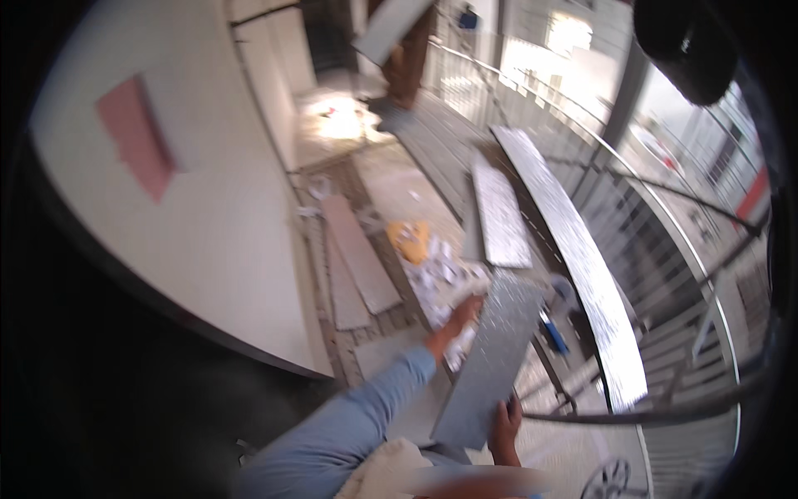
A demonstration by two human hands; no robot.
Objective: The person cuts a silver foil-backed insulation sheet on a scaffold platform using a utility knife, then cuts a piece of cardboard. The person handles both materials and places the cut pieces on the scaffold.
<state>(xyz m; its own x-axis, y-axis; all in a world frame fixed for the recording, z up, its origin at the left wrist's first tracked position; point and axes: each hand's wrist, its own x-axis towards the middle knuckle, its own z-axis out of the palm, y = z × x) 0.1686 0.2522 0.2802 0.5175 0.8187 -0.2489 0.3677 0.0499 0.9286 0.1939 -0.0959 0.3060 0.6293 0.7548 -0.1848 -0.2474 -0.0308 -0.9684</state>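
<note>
While grey rectangular panel [490, 362] slants through lower centre of frame, long axis lower left to upper right, left hand [464, 316] grips its upper left edge, fingertips hidden; right hand [504, 426], nearer lower end, curls round right edge. Panel between them.

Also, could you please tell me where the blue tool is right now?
In the head view, the blue tool lies right of centre, between the held grey panel and the long silvery strip.

Balcony-like worksite; curved railing [678, 226]; loose panels [582, 249]
</note>
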